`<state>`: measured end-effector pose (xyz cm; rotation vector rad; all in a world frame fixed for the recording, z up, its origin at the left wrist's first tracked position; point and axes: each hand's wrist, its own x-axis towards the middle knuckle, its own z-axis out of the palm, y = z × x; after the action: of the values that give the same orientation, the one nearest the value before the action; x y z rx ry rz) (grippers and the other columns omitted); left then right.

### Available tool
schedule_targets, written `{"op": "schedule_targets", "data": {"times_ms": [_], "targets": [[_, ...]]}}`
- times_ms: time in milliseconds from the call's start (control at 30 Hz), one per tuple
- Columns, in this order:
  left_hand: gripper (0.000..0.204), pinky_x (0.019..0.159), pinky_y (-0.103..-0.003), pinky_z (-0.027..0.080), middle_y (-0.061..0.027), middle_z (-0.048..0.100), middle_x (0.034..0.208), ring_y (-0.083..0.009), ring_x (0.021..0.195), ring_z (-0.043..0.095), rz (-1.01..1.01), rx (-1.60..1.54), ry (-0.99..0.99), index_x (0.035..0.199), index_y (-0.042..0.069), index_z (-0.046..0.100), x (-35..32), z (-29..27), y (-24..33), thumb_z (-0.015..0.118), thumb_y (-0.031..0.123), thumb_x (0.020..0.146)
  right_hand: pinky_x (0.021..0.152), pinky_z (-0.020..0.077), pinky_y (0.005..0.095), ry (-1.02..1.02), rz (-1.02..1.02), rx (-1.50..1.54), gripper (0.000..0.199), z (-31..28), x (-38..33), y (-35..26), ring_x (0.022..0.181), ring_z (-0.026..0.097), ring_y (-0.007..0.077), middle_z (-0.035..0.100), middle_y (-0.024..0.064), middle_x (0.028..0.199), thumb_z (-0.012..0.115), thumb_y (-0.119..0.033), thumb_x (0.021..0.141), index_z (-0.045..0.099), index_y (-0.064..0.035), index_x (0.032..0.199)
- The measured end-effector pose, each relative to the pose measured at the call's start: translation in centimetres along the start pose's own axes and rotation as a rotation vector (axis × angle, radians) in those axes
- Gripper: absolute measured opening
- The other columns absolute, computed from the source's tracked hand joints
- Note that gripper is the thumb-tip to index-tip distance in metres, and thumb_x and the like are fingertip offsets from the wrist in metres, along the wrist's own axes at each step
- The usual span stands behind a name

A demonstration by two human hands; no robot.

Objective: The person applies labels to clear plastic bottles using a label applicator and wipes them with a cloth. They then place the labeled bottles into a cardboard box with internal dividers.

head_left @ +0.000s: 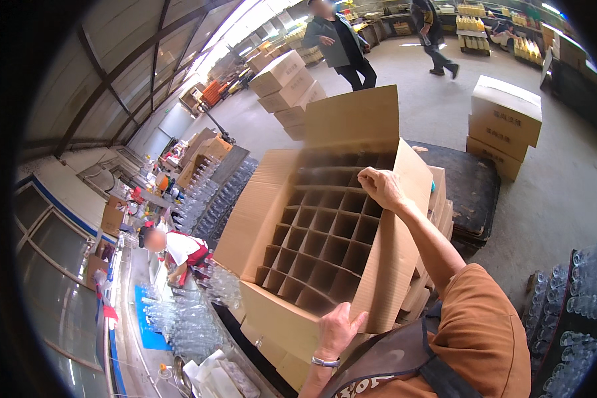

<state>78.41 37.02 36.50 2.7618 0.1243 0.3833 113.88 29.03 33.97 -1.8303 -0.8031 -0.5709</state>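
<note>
A large open cardboard box (378, 292) stands before me, its flaps folded outward. Inside sits a cardboard divider grid (312, 245) of many square cells; those I can see into look dark. At the box's right side my right hand (382, 188) is closed, fingertips pinched together just over the divider's edge; whatever they pinch is too small to make out. My left hand (337, 331), with a band on its wrist, grips the near rim close to the front corner, thumb apart, other fingers partly hidden.
Stacked cartons stand at the far left (288, 86) and right (504, 126). A dark pallet (461, 186) lies behind the box. Clear glass bottles (186, 318) crowd the left bench, where a co-worker (179, 252) bends; more bottles (580, 285) stand at right. Two people walk or stand beyond.
</note>
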Motion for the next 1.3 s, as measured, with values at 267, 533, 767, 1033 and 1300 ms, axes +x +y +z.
{"op": "schedule_targets", "data": {"times_ms": [267, 533, 767, 1033, 1300], "targets": [[0.041, 0.057, -0.045, 0.05, -0.0155, 0.061, 0.074, -0.0369, 0.068, 0.063, -0.011, 0.065, -0.071, 0.08, 0.003, 0.052, 0.0, -0.5, 0.3, 0.075, 0.036, 0.087, 0.063, 0.0537, 0.0378, 0.113, 0.02, 0.06, 0.01, 0.9, -0.7, 1.0, 0.071, 0.07, 0.0299, 0.07, 0.0143, 0.078, 0.065, -0.015, 0.092, 0.068, -0.0066, 0.095], [0.039, 0.058, -0.045, 0.049, -0.016, 0.061, 0.075, -0.0374, 0.068, 0.063, -0.01, 0.054, -0.059, 0.08, 0.003, 0.052, -0.1, -0.3, 0.2, 0.075, 0.034, 0.086, 0.062, 0.053, 0.037, 0.138, -0.043, 0.079, 0.009, 0.6, -1.6, 1.1, 0.069, 0.069, 0.0303, 0.069, 0.0143, 0.076, 0.064, -0.014, 0.092, 0.067, -0.0055, 0.092], [0.039, 0.058, -0.046, 0.049, -0.0163, 0.06, 0.075, -0.038, 0.068, 0.062, -0.001, 0.052, -0.05, 0.079, 0.003, 0.052, -0.2, -0.3, 0.1, 0.075, 0.034, 0.086, 0.059, 0.0491, 0.0345, 0.086, -0.102, 0.063, 0.012, -0.2, -1.9, 0.6, 0.061, 0.063, 0.0243, 0.065, 0.0102, 0.068, 0.064, -0.017, 0.091, 0.068, -0.0061, 0.089], [0.039, 0.058, -0.047, 0.049, -0.0157, 0.061, 0.075, -0.0381, 0.068, 0.063, 0.008, 0.053, -0.043, 0.08, 0.004, 0.052, -0.3, -0.2, 0.1, 0.075, 0.035, 0.086, 0.064, 0.0442, 0.0371, 0.018, -0.186, 0.068, 0.017, -1.1, -2.2, 0.2, 0.055, 0.058, 0.024, 0.061, 0.0081, 0.06, 0.064, -0.024, 0.087, 0.069, -0.0085, 0.083], [0.038, 0.057, -0.047, 0.048, -0.0162, 0.061, 0.075, -0.0387, 0.068, 0.062, 0.021, 0.06, -0.026, 0.08, 0.004, 0.053, -0.5, 0.0, -0.2, 0.075, 0.035, 0.087, 0.073, 0.0505, 0.0484, -0.047, -0.082, 0.008, 0.026, -1.2, -2.3, -0.4, 0.068, 0.063, 0.0402, 0.062, 0.0186, 0.068, 0.062, -0.028, 0.088, 0.06, -0.0066, 0.072]]}}
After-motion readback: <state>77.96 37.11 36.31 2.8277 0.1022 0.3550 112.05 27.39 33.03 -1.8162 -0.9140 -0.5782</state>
